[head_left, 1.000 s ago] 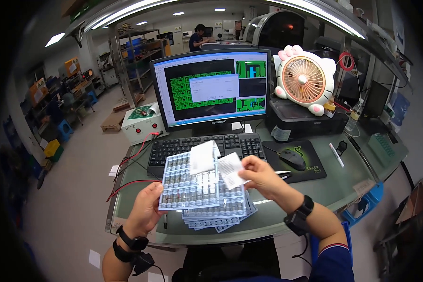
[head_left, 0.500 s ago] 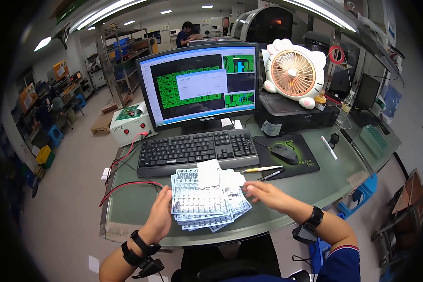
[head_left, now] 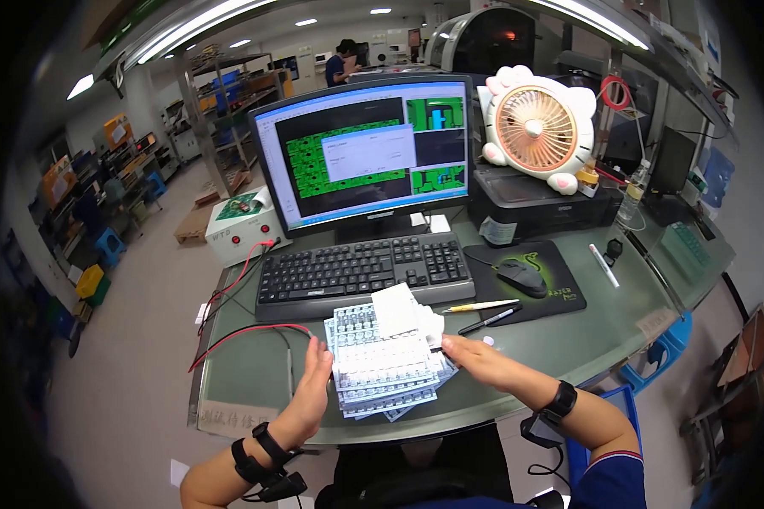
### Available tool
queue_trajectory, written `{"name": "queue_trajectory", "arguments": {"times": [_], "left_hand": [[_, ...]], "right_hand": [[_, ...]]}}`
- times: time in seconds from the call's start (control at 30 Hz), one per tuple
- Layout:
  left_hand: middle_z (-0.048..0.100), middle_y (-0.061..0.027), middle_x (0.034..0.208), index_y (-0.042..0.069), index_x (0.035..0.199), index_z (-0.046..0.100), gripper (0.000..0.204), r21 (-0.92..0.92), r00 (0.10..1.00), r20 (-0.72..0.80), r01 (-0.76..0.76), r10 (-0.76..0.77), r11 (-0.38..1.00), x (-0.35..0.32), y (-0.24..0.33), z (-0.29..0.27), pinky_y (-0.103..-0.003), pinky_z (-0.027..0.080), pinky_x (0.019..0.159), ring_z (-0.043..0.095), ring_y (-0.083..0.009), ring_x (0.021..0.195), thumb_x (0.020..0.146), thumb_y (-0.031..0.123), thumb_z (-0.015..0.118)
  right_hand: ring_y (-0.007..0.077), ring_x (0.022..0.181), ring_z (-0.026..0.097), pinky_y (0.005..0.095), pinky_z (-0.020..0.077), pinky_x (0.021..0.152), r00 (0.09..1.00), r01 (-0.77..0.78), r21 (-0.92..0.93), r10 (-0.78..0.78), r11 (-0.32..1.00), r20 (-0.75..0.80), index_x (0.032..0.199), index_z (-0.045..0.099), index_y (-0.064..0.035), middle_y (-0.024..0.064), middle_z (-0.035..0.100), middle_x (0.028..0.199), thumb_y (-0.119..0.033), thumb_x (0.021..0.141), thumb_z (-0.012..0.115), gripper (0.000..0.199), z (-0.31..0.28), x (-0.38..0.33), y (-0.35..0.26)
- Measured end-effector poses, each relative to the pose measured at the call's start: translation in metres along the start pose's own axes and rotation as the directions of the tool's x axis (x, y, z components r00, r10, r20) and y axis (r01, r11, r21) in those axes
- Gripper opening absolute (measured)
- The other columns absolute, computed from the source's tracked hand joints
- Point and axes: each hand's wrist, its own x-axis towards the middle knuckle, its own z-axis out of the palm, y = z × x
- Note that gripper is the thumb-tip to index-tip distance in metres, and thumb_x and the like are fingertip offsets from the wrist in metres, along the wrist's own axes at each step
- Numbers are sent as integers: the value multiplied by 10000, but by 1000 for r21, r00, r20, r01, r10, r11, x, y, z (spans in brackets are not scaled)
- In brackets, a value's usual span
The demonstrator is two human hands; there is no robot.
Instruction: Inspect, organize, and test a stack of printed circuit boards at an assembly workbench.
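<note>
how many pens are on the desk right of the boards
3: a yellowish pen and a black pen between the keyboard and right hand, a white pen beside the mouse pad. More may be hidden under that hand.

The bare left hand [head_left: 312, 386] is held on edge, fingers straight and pointing forward, palm inward, above a bent wrist. The bare right hand [head_left: 477, 361] points leftward, its bare forearm [head_left: 601, 421] slanting from lower right.

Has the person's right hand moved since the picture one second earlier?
Yes: judged against the black keyboard, the right hand has moved away, toward the near edge of the desk.
</note>
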Motion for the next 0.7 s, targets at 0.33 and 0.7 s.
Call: {"name": "queue_trajectory", "arguments": {"times": [0.33, 0.7], "left_hand": [[443, -215, 1466, -8, 1501, 262, 573, 807, 977, 184, -210, 103, 552, -19, 36, -62, -441, 220, 1172, 486, -290, 1327, 1052, 324, 390], [614, -70, 1230, 5, 1306, 559, 418, 294, 932, 319, 77, -174, 953, 102, 30, -27, -308, 378, 1024, 532, -148, 1152, 1011, 301, 552]], "right_hand": [[254, 1230, 546, 349, 417, 1038, 996, 7, -27, -9, 1000, -85, 1412, 448, 38, 178, 572, 1336, -358, 1053, 439, 535, -7, -14, -2], [135, 965, 623, 272, 513, 847, 978, -148, 435, 68, 888, 195, 1343, 504, 5, 93, 640, 1110, -217, 1062, 438, 364, -7, -113, -4]]}}
